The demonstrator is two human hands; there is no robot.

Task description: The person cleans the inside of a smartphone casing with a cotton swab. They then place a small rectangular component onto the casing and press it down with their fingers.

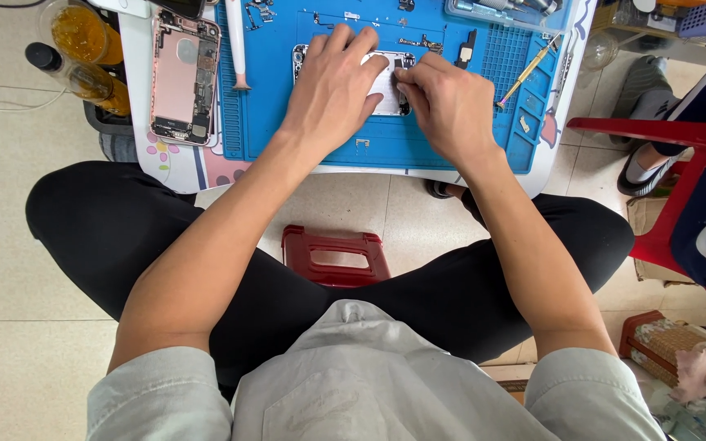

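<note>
A blue mat (271, 122) covers the table, with an opened pink phone (184, 77) at nine o'clock. At its centre lies a phone shell (386, 86): the left hand (332, 82) presses flat on it, fingers spread, while the right hand (447, 102) pinches at its edge. A screwdriver (526, 73) rests at three o'clock.

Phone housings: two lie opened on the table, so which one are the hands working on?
The silver housing on the blue mat, under the left hand and right hand. The pink housing lies untouched off the mat's left edge.
</note>
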